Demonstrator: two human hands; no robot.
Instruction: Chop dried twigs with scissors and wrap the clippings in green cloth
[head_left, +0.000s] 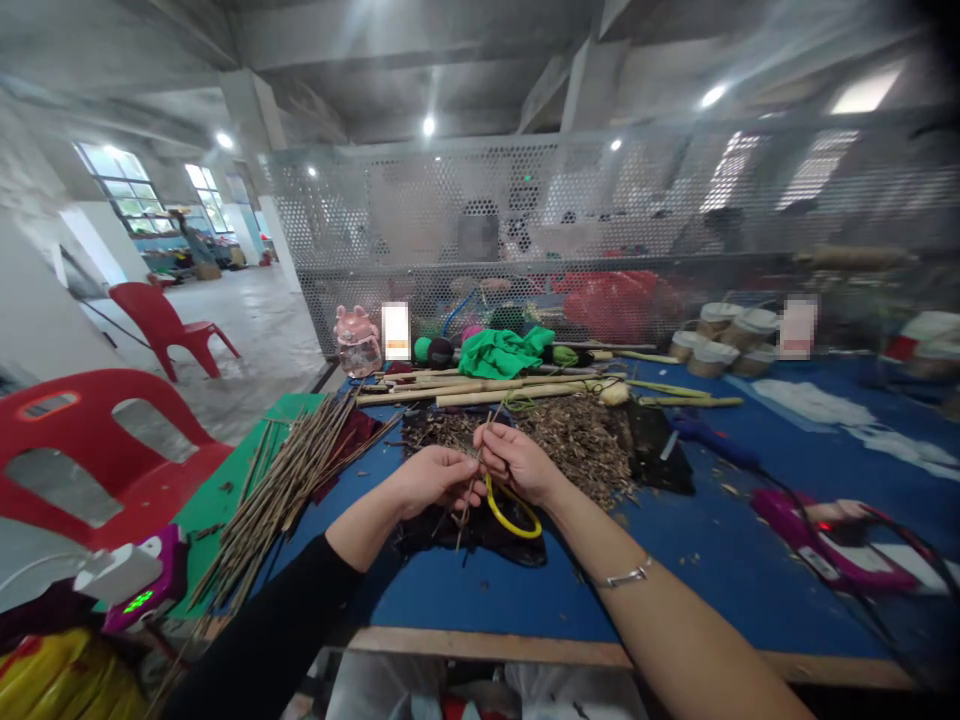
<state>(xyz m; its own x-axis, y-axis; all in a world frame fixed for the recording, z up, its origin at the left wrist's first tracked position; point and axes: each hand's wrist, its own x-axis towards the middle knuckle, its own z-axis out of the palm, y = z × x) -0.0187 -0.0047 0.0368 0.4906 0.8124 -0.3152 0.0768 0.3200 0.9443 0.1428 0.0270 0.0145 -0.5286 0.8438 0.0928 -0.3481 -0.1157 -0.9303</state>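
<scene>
Over the dark cloth (pixel 517 550) in the middle of the table, my two hands meet. My left hand (pixel 442 478) is closed, its fingers pinching thin brown twigs (pixel 463 522) whose ends hang below. Close against it, my right hand (pixel 514 462) is closed too, thumb and fingers on the upper part of the twigs. A yellow loop (pixel 517 522), like a tool handle, hangs under my right hand; the rest of it is hidden. Beyond the hands lies a heap of short cut twig pieces (pixel 577 440). To the left rests a bundle of long thin sticks (pixel 281 490).
Thicker pale sticks (pixel 517 392) and a green cloth (pixel 506 352) lie at the back before a perforated metal screen (pixel 450 220). A pink bottle (pixel 358 340) stands back left. On the right are a corded blue tool (pixel 712 440), a purple power strip (pixel 832 550) and several tubs (pixel 712 355).
</scene>
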